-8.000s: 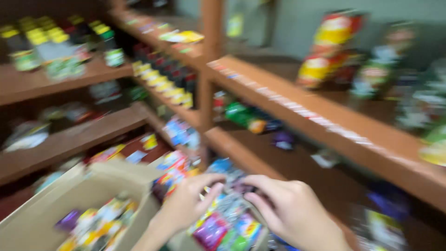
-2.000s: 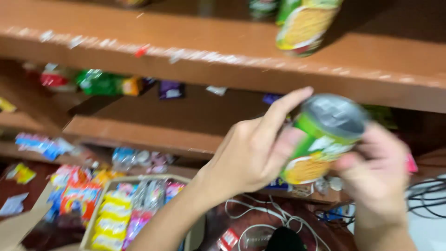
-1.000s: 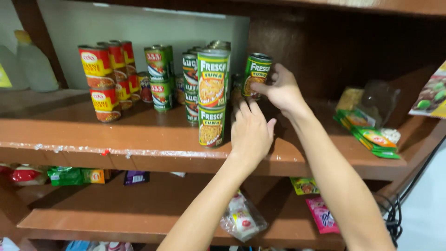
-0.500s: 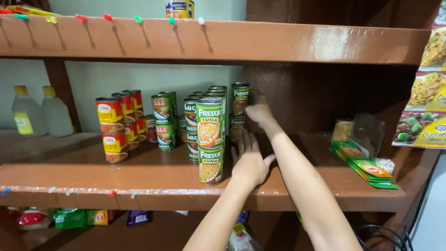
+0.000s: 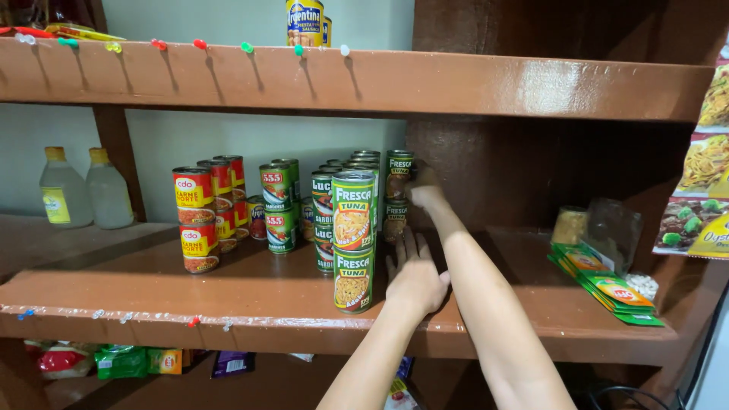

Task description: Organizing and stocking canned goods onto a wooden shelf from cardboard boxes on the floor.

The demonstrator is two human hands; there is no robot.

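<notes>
Brown-painted wood makes up the middle shelf point(image 5: 250, 304), where the tins stand. Right hand point(image 5: 427, 191) reaches to the back and is wrapped about the upper green tin point(image 5: 398, 176) of the rearmost pile, at about 12 o'clock from the left hand; its fingers are mostly hidden behind the tin, so how tightly they close cannot be told. That tin sits on one more green tin point(image 5: 394, 220), making two in that pile. Left hand point(image 5: 414, 277) lies flat on the shelf with fingers spread, just at 3 o'clock of the front stack point(image 5: 353, 250), two green-and-yellow tins, one on the other. Behind this stack more green tins crowd together; their number cannot be counted. At 9 o'clock stands a group of red tins point(image 5: 199, 220), at least five showing. Further to 9 o'clock are two clear bottles point(image 5: 85, 190) with yellow caps. At 3 o'clock lies a fan of green sachets point(image 5: 607, 285). One yellow tin point(image 5: 304, 23) stands on the upper shelf point(image 5: 456, 83).
</notes>
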